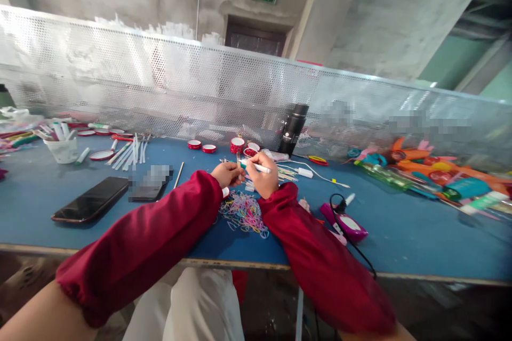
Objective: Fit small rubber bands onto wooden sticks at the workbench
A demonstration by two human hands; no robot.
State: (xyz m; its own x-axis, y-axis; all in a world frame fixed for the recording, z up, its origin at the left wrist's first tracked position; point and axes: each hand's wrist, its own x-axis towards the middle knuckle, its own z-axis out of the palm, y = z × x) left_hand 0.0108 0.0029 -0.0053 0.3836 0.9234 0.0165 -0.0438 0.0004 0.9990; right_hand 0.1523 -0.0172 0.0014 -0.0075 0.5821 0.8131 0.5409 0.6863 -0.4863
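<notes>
Near the middle of the table, my right hand (264,178) is closed around a white marker-like pen (262,168) that points left. Just left of it, the fingers of my left hand (226,173) are pinched together by the pen's tip. What they hold is too small to make out. A loose pile of thin, multicoloured elastic bands (245,214) lies on the blue table (224,248) just below both hands. Red-rimmed round pieces (237,144) stand close behind the hands.
Two dark phones (94,200) lie to the left, behind them a white cup (62,150) of pens. A black bottle (293,130) stands by the perforated metal screen (192,80). On the right are a purple device (350,226) with a black cable and a colourful heap (440,170).
</notes>
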